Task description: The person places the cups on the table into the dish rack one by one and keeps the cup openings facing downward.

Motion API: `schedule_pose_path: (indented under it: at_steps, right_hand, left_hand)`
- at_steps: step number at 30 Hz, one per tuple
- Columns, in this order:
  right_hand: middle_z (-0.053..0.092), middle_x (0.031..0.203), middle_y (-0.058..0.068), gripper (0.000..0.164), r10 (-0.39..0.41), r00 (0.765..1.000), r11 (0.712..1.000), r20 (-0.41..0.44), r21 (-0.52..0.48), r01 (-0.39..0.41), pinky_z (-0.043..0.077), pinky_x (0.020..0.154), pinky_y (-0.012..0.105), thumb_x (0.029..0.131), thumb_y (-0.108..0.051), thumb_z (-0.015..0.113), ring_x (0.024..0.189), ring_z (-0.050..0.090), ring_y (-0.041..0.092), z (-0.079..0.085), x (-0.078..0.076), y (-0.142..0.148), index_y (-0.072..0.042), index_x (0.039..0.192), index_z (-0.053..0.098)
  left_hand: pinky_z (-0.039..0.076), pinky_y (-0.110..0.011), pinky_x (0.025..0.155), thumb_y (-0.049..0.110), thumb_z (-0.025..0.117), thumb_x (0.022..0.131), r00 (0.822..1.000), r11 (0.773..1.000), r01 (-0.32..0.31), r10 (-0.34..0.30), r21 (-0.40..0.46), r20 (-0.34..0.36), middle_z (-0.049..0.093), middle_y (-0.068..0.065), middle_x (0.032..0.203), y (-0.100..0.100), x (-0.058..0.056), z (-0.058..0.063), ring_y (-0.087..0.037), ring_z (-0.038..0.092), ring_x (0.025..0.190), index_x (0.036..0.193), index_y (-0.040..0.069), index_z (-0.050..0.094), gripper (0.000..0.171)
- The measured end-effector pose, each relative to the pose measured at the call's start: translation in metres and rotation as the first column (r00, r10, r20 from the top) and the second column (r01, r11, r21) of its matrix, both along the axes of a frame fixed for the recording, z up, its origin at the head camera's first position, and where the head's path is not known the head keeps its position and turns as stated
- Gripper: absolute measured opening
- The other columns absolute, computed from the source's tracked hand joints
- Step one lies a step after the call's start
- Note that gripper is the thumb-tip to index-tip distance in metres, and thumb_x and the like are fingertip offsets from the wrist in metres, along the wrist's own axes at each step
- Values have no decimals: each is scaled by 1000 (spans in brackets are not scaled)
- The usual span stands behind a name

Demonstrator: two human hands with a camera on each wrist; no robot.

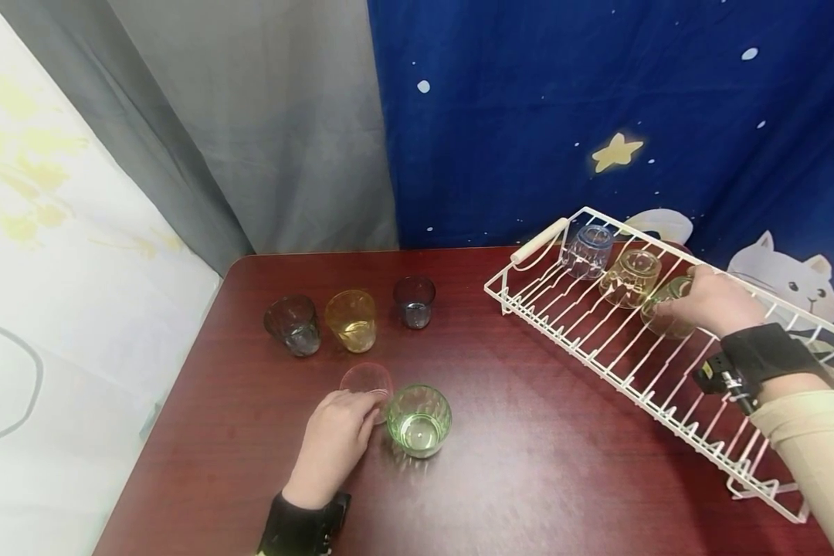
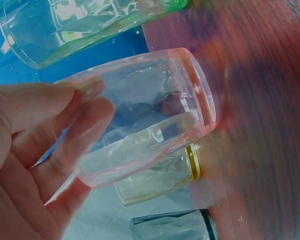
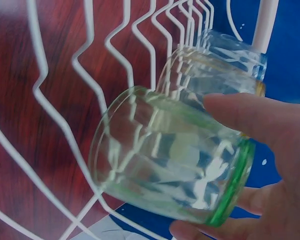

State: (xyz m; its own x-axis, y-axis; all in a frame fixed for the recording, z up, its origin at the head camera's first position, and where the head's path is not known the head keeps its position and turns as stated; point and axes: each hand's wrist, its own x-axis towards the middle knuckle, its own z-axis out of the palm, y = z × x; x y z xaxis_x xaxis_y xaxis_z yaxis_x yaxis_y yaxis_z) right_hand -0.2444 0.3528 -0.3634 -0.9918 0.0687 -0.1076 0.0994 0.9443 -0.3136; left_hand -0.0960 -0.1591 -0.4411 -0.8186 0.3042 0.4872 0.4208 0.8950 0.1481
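Observation:
My left hand (image 1: 337, 440) pinches the rim of a pink glass (image 2: 140, 120) that stands upright on the table, thumb on one side and fingers on the other. Right beside it is an upright green glass (image 1: 418, 428). At the right, my right hand (image 1: 719, 301) grips a second green glass (image 3: 165, 155) by its thick base. That glass is mouth-down, tilted, over the wires of a white dish rack (image 1: 577, 352). In the same rack, a yellow glass (image 1: 631, 279) and a blue glass (image 1: 587, 253) stand upside down in a row with it.
Behind the pink glass stand a grey glass (image 1: 295, 324), an amber glass (image 1: 352, 320) and a dark blue glass (image 1: 415, 303), all upright on the reddish-brown table (image 1: 514, 463). The rack has a wooden handle (image 1: 540, 241) at its far end. Curtains (image 1: 306, 131) hang behind the table.

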Motion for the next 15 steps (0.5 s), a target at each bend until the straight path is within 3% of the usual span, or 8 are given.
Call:
schedule_pose_path:
  at_steps: [7,15]
  right_hand:
    - [44,117,42,88,-58,997,997,-57,46,61,43,77,70,81,-54,67,105,44,60,9,1,-19,13,130,37]
    - [49,115,41,84,16,989,1000,-148,18,-13,43,80,66,84,-50,67,104,48,58,22,0,-54,10,134,38]
  left_hand:
    - [55,-35,85,13,77,79,995,995,-95,95,22,-12,77,2,90,-3,1,3,-17,72,85,98,16,74,19]
    - [56,-39,87,11,76,79,991,990,-113,119,81,-63,77,1,93,-5,-3,10,-21,71,84,103,16,74,25]
